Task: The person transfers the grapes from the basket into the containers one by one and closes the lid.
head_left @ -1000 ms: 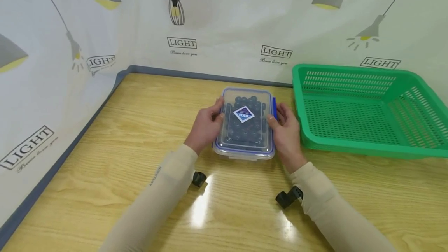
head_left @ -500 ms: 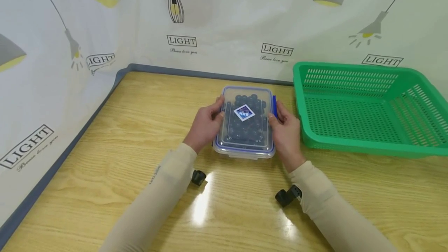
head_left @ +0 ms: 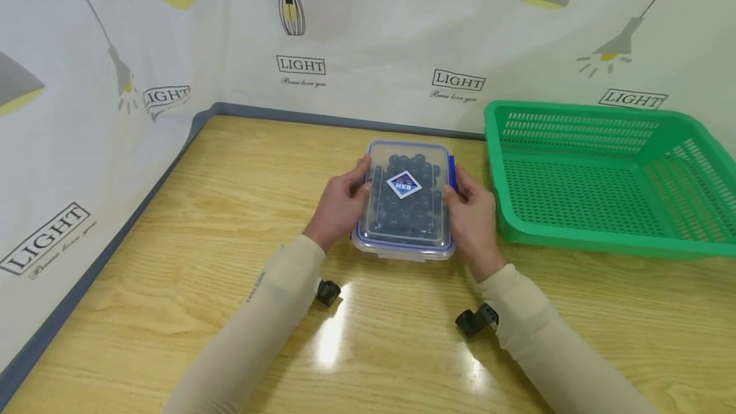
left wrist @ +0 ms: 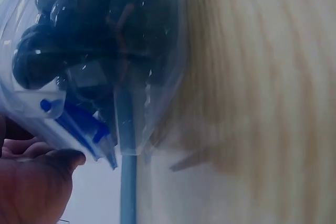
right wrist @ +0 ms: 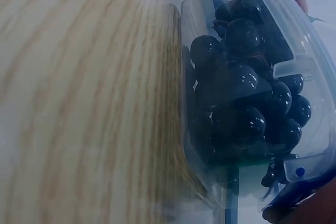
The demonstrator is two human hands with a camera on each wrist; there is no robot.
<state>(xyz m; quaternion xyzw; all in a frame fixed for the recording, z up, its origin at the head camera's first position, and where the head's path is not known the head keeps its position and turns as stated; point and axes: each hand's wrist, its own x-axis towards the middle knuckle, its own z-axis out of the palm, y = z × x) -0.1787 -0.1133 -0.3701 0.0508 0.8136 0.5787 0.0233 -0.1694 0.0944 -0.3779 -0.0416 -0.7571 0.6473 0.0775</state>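
Observation:
A clear plastic food box (head_left: 402,248) with a blue-edged lid (head_left: 376,145) stands in the middle of the table. Dark round grapes (right wrist: 244,119) fill it, and a diamond-shaped sticker (head_left: 404,184) is on the lid. My left hand (head_left: 339,203) grips the box's left side, thumb on the lid's edge. From the right side my right hand (head_left: 473,216) holds it, thumb near the rim beside a blue side latch (head_left: 452,172). Another blue latch (left wrist: 79,124) juts outward close to the left hand in the left wrist view. Fingers beneath the box are partly hidden.
A green slotted plastic basket (head_left: 494,177) sits on the right, close to the right hand. The wooden table (head_left: 172,312) ends at a printed curtain (head_left: 374,37) along the back and left. A small black camera (head_left: 329,292) hangs at the left wrist.
The view has shifted slightly. Both hands keep their hold on the box, and its place on the table looks nearly the same.

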